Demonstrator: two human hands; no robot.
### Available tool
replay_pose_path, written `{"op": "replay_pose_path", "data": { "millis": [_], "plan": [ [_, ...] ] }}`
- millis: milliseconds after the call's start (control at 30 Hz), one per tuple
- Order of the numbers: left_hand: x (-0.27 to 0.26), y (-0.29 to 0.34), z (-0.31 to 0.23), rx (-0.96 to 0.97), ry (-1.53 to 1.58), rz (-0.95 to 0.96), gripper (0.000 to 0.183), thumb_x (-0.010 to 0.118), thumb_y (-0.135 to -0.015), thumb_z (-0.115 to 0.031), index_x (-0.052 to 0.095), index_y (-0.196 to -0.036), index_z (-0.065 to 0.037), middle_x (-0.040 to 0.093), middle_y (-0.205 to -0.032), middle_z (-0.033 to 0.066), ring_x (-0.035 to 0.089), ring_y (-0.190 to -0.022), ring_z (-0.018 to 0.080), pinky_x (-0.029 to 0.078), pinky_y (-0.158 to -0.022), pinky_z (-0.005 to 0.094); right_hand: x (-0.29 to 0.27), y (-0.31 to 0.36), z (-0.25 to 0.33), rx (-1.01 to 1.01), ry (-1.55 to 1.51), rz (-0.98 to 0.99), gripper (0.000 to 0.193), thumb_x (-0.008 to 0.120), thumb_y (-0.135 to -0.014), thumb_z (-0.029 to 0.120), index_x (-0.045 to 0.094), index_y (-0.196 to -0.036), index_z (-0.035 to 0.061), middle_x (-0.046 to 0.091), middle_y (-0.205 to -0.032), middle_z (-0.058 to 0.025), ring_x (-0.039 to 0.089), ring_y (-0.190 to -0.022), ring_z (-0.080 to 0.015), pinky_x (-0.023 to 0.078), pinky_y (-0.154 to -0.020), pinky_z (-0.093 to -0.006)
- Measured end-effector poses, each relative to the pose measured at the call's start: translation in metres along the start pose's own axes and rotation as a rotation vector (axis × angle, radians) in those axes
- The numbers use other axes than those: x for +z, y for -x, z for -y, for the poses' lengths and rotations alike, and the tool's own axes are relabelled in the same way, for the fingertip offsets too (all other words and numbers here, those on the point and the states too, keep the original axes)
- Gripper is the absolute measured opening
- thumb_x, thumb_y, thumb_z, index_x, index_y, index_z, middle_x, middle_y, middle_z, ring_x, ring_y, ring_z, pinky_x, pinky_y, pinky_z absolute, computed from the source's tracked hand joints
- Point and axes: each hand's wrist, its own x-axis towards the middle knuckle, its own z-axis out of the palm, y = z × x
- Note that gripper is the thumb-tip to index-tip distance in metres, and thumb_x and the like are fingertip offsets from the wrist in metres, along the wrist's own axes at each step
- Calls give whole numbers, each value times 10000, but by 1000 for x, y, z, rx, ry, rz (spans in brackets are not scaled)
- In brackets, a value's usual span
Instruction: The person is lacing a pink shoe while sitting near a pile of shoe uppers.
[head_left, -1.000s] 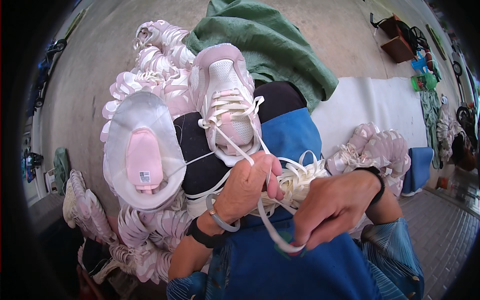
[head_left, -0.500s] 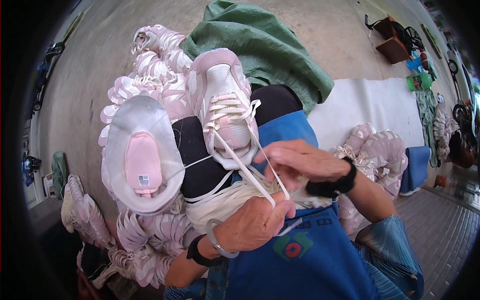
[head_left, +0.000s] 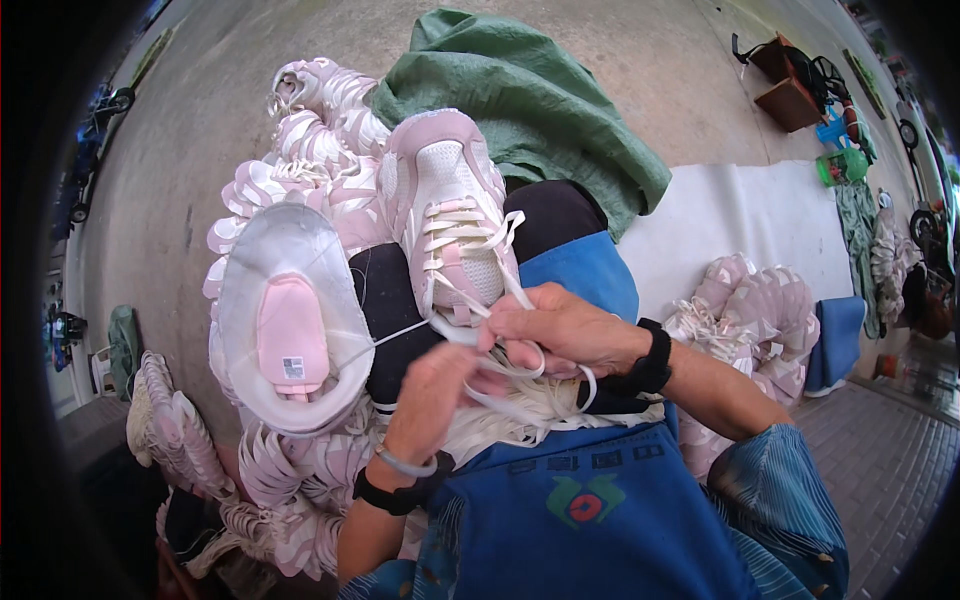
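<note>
A pink and white sneaker upper (head_left: pixel 448 205) lies across my lap, toe toward me, with cream laces crossing its front. Just below its toe end, my right hand (head_left: pixel 570 330) is closed in a pinch on a white shoelace (head_left: pixel 528 372), which loops down beneath the fingers. My left hand (head_left: pixel 432 392) is beside it at the left, near the same lace; motion smears its fingers. Under both hands, a bundle of loose cream laces (head_left: pixel 500 428) rests on my blue apron (head_left: pixel 640 490). Left of the sneaker upper sits an open white upper (head_left: pixel 245 345) with a pink panel (head_left: pixel 290 330) inside.
Stacked pink and white uppers (head_left: pixel 335 120) run along the left, and more stacks (head_left: pixel 765 320) lie at the right. Green sheeting (head_left: pixel 540 110) bunches beyond my knees. A white sheet (head_left: pixel 745 225) covers floor at the right, with a folded blue cloth (head_left: pixel 835 340) near it.
The lace, stretched taut toward me before, now hangs in slack loops. My left hand has moved up and left toward the upper; my right hand has closed on the lace near the toe.
</note>
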Motion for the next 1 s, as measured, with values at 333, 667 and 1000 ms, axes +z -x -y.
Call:
{"op": "replay_pose_path", "data": {
  "millis": [333,667,1000],
  "plan": [
    [-2,-38,32,47,809,-77,254,477,-981,-277,530,-1069,-45,547,-774,19,526,-611,97,464,-569,230,11,2,0,-5,265,12,278,433,-969,235,610,-886,36,547,-597,6,447,-461,-63,333,-404,-221],
    [16,-41,12,72,723,-188,299,538,-951,-234,514,-1146,-8,611,-926,111,614,-799,201,525,-759,325,50,0,-20,-366,757,211,233,413,-975,160,537,-849,9,582,-608,-80,602,-595,-239,472,-568,-335],
    [-9,-15,5,-125,791,213,495,397,-980,-429,551,-1071,33,646,-933,162,644,-859,273,516,-842,383,48,-9,-29,-827,954,36,222,475,-941,191,565,-846,12,582,-657,-125,597,-623,-288,487,-590,-370]
  ]
}}
